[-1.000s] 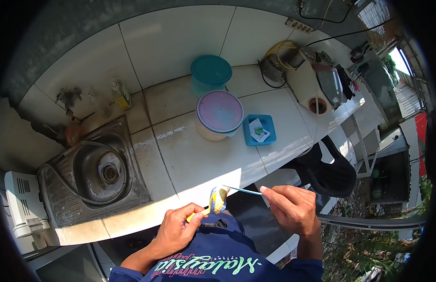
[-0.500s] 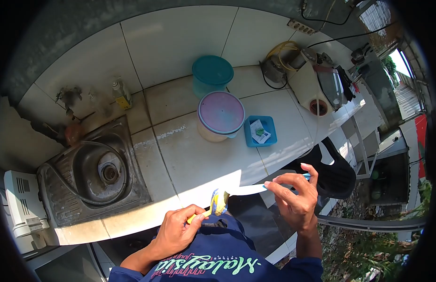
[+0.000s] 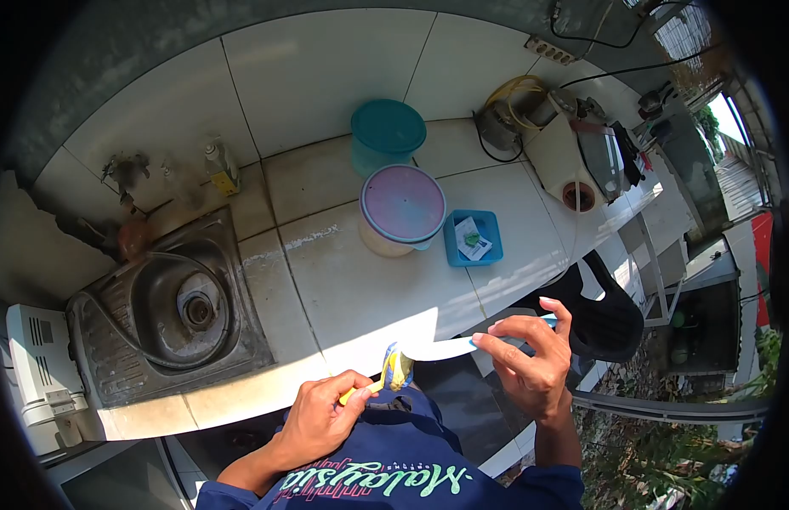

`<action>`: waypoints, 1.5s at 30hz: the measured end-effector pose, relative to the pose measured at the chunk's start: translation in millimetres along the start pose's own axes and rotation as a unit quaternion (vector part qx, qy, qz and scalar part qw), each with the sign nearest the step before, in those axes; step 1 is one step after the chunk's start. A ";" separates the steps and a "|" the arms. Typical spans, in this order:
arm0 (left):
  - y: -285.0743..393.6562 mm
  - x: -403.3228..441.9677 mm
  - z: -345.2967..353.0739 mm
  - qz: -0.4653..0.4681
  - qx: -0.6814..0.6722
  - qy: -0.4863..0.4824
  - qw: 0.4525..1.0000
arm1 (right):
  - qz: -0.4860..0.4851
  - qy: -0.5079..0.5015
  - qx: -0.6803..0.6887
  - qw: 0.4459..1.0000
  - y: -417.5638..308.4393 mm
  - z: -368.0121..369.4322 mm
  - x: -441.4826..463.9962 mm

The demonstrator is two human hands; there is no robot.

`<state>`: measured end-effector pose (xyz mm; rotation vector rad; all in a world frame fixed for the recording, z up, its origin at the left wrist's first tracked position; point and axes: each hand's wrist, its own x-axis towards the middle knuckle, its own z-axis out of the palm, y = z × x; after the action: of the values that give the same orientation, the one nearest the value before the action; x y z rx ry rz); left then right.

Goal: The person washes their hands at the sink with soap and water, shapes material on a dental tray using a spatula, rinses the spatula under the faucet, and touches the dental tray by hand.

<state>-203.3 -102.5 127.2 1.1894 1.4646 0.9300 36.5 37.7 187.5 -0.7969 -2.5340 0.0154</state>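
My left hand is closed around the thin yellow handle of a yellow-handled tool. The tool's far end is a crumpled-looking yellow and blue part; its exact kind is unclear. In my right hand is a knife with a whitish blade and a blue handle, pinched between thumb and fingers. The blade points left, and its tip meets or overlaps the yellow and blue end. Both hands are in front of my dark blue shirt, near the counter's front edge.
On the tiled counter stand a pink-lidded tub, a teal-lidded tub and a small blue basket with packets. A metal sink is at left, beside a bottle. A black chair stands at right.
My right hand has shifted slightly left, bringing the knife blade a little further over the yellow and blue end. The left hand stays nearly still.
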 end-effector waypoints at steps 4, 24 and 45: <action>1.3 -0.3 -0.2 -0.008 -0.007 -0.001 1.000 | 0.015 0.010 0.013 1.000 -3.4 -1.1 1.1; -0.3 -1.5 0.3 -0.017 -0.023 -0.009 1.000 | 0.017 -0.005 0.036 0.999 0.4 -5.1 -4.6; 1.1 -3.8 -1.3 -0.026 -0.018 -0.012 0.999 | 0.015 -0.004 0.034 0.999 -3.5 -2.9 -2.4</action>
<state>-204.3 -105.9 129.3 1.1285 1.4470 0.8999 37.5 33.1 189.5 -0.8089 -2.5141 0.1145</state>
